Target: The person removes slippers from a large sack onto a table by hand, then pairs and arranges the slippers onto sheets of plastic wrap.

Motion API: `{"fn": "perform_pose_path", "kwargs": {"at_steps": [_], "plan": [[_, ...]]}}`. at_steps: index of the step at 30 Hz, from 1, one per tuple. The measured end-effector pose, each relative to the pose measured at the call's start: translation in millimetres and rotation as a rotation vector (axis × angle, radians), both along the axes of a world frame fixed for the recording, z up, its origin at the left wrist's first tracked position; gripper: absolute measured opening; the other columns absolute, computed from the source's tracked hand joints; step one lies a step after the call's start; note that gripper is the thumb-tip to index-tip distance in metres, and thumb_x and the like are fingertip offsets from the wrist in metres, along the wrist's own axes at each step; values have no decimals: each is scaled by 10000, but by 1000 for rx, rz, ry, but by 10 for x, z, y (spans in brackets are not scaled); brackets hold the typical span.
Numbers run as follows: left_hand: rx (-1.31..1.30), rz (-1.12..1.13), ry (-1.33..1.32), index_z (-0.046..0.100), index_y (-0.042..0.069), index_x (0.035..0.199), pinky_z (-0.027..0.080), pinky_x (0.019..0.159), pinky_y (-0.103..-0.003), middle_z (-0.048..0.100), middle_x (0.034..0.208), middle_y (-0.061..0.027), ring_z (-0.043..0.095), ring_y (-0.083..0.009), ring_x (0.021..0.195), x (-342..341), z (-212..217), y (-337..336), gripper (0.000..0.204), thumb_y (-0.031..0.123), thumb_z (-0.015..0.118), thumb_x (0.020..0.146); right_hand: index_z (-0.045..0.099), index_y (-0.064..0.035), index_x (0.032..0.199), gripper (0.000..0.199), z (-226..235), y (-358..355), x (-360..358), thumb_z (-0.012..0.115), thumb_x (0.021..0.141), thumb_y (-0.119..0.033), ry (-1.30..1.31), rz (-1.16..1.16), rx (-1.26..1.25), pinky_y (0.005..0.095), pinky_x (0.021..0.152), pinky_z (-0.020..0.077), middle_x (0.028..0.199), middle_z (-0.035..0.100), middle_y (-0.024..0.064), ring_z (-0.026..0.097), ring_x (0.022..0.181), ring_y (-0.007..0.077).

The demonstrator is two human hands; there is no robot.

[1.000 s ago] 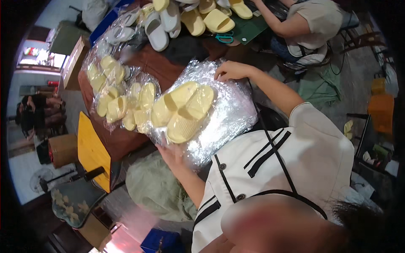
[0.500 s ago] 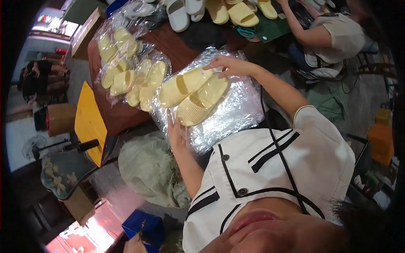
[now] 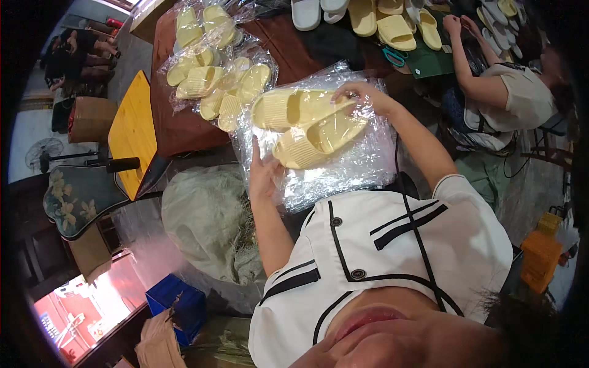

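A pair of pale yellow slippers [image 3: 310, 142] lies side by side over a stack of clear plastic bags [image 3: 343, 175] in front of my body. Shiny clear film seems to cover the pair. At the heel ends, my right hand [image 3: 367, 99] is closed on the slippers, its fingers bent over them. My left hand [image 3: 265, 176] grips the clear bag beside the toe of the nearer slipper. Its thumb points up along the bag's edge, and its other fingers are partly hidden.
Bagged yellow slippers [image 3: 205, 76] lie on the brown-covered table [image 3: 178, 132]. Loose white and yellow slippers line the far edge near teal scissors [image 3: 394, 56]. Another person [image 3: 509, 92] sits at the right. A pale sack [image 3: 205, 224] and a yellow board [image 3: 135, 138] stand left.
The view has shifted, so the table items appear farther right. The slippers have turned slightly between my hands, and my right-hand fingers have curled in more over the heels.
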State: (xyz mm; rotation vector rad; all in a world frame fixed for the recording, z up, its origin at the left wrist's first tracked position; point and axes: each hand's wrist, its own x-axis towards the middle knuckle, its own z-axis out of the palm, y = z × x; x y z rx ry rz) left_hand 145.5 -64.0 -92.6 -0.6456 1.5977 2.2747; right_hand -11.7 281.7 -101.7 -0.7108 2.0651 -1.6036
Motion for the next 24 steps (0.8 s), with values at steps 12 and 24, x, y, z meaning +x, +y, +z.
{"fn": "perform_pose_path", "kwargs": {"at_steps": [12, 24], "plan": [[-191, 5, 190, 421, 25, 1481, 544, 888, -344, 537, 1310, -134, 603, -302, 1181, 289, 436, -418, 776, -182, 445, 733, 672, 7, 1122, 512, 87, 888, 386, 795, 640, -114, -323, -160, -293, 288, 959, 452, 1123, 588, 24, 583, 1060, 148], [-866, -134, 292, 589, 80, 1359, 504, 858, -331, 631, 1129, -173, 626, -234, 1036, 493, -104, -686, 625, -146, 549, 778, 627, 32, 1212, 564, 127, 2040, 566, 725, 660, -31, -216, -587, -552, 304, 927, 518, 1142, 631, 73, 638, 1029, 185]]}}
